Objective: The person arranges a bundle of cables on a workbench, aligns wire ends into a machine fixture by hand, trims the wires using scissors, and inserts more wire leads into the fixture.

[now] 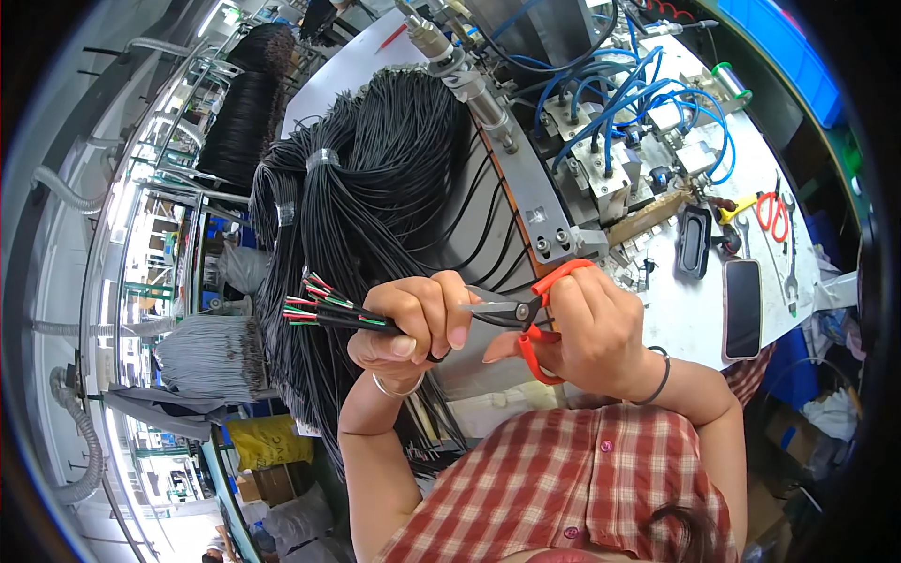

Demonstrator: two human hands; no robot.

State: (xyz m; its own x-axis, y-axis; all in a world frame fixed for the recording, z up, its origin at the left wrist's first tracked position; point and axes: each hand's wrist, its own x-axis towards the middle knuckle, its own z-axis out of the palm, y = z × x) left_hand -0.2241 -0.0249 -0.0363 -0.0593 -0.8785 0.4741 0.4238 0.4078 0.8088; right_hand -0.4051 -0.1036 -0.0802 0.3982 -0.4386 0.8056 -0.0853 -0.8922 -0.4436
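Near, centre-left: my left hand (pixel 410 321) closes round slim black cables with red-white-green tips (pixel 357 320), apparently to bundle them; rightward, my right hand (pixel 595 327) grips red-handled steel scissors (pixel 525 311), presumably for control.

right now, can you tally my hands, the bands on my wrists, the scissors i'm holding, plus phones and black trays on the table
Hands: 2, left hand and right hand
Wrist bands: 2, silver band and black band
Held scissors: 1
Phone: 1
Black tray: 1
Total: 7
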